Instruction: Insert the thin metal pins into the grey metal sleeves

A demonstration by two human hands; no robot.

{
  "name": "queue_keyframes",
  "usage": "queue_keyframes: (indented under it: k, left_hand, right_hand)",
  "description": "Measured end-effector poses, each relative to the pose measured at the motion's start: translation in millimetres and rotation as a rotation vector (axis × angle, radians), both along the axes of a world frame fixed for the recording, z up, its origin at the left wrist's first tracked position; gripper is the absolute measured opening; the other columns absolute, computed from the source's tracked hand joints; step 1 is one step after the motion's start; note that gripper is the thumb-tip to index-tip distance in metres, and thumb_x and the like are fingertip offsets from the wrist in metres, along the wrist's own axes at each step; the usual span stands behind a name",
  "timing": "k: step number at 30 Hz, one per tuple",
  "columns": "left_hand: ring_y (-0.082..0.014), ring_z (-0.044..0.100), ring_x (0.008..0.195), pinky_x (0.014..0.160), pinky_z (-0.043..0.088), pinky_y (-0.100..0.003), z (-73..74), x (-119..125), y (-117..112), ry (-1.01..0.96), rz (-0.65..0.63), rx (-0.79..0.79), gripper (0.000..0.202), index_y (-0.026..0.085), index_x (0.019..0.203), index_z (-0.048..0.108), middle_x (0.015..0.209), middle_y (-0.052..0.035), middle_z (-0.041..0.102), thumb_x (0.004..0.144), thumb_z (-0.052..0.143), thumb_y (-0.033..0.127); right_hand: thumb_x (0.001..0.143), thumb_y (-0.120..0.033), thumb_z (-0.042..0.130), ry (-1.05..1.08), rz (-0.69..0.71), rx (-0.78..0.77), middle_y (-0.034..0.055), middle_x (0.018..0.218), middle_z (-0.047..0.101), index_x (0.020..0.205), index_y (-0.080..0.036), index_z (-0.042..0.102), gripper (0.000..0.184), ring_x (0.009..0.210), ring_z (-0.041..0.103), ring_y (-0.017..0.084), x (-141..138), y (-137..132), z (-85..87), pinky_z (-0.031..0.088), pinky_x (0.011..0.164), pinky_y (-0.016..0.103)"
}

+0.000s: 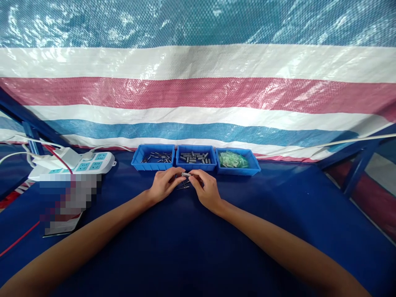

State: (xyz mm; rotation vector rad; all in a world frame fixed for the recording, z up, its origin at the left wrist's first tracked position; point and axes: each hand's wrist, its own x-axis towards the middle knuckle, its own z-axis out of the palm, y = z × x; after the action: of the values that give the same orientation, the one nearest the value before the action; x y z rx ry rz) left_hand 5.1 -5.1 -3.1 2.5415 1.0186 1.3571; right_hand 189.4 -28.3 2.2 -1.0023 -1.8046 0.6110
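Note:
My left hand (165, 184) and my right hand (206, 190) meet over the blue table, just in front of the middle bin. Between their fingertips is a small grey metal cylinder (186, 175), pinched from both sides and partly covered by the fingers. Several thin metal pins (183, 187) lie on the table beneath it. A blue bin (153, 166) at left holds similar thin pins. Grey cylinders like the one in my fingers fill the middle bin (198, 166). Green see-through pieces (232, 159), too small to name, lie in the right bin (241, 170).
At left a white power strip (107, 163) carries plugs and cables, with a red cable (21, 238) running forward. A partly blurred flat device (63, 229) lies before it. Striped plastic sheeting (198, 93) hangs behind the bins, and a blue frame post (360, 169) stands at right.

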Motion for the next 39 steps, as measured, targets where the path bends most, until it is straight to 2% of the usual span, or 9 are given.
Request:
queue_keyframes:
  k: [5,10,16,21,26,31,36,39]
  left_hand:
    - [-0.0062,0.055,0.056,0.055,0.044,-0.017,3.1,2,0,0.01,-0.009,0.005,0.02,0.017,0.103,0.06,0.081,-0.0019,0.066,0.085,0.06,0.026]
    - [-0.0115,0.062,0.072,0.064,0.05,-0.02,5.9,0,0,0.013,-0.042,0.04,0.017,0.016,0.1,0.06,0.089,-0.0064,0.067,0.086,0.058,0.026]
    - [-0.0044,0.056,0.052,0.056,0.049,-0.017,8.1,2,-5,-0.064,-0.055,-0.028,0.014,0.015,0.096,0.058,0.102,-0.008,0.067,0.084,0.059,0.022]
    - [-0.0046,0.056,0.051,0.055,0.048,-0.016,9.0,2,-6,-0.106,0.002,-0.021,0.016,0.016,0.1,0.057,0.092,-0.0039,0.07,0.085,0.056,0.02]
    - [-0.0134,0.064,0.079,0.067,0.048,-0.021,7.8,-2,-4,0.009,0.002,-0.012,0.026,0.018,0.113,0.059,0.092,-0.0069,0.067,0.091,0.045,0.018]
    - [-0.0097,0.062,0.061,0.058,0.046,-0.019,0.4,-3,-1,-0.026,-0.023,-0.013,0.024,0.017,0.109,0.056,0.079,-0.003,0.067,0.095,0.04,0.026]
    - [-0.0074,0.056,0.049,0.05,0.042,-0.018,-4.2,-3,1,-0.02,-0.052,0.014,0.021,0.017,0.103,0.052,0.067,0.0016,0.062,0.096,0.036,0.029]
    - [-0.0071,0.054,0.049,0.05,0.042,-0.017,-4.5,-2,1,-0.01,-0.067,0.023,0.019,0.016,0.102,0.05,0.068,0.0014,0.062,0.096,0.036,0.027]
  right_hand:
    - [0.092,-0.026,0.046,0.019,-0.017,0.012,0.0039,0.083,0.064,0.094,-0.017,0.06,0.017,0.07,0.058,0.014,-1,1,0.5,0.044,0.066,0.025]
    - [0.093,-0.025,0.044,-0.012,-0.001,0.026,0.0036,0.081,0.063,0.091,-0.017,0.061,0.019,0.071,0.057,0.014,-1,0,2.1,0.042,0.067,0.025]
    - [0.093,-0.028,0.044,-0.026,-0.034,-0.005,0.0011,0.071,0.055,0.082,-0.017,0.059,0.021,0.06,0.048,0.012,0,1,2.8,0.038,0.06,0.024]
    - [0.093,-0.028,0.043,-0.006,-0.032,-0.014,0.0017,0.073,0.056,0.083,-0.017,0.06,0.023,0.061,0.049,0.012,0,0,4.8,0.04,0.06,0.024]
    - [0.093,-0.028,0.043,0.023,-0.032,-0.013,0.0035,0.079,0.059,0.094,-0.018,0.06,0.021,0.064,0.052,0.013,0,-1,4.9,0.043,0.063,0.025]
    - [0.091,-0.029,0.046,0.01,0.02,-0.008,0.0025,0.077,0.057,0.109,-0.019,0.056,0.023,0.061,0.052,0.013,0,-1,2.1,0.043,0.058,0.024]
    - [0.091,-0.028,0.047,-0.051,0.067,0.037,0.0013,0.074,0.052,0.104,-0.019,0.059,0.02,0.059,0.05,0.012,0,-1,0.9,0.042,0.056,0.024]
    - [0.09,-0.03,0.049,-0.067,0.071,0.043,0.0008,0.074,0.051,0.101,-0.019,0.059,0.019,0.057,0.049,0.011,-1,0,-1.1,0.041,0.054,0.023]
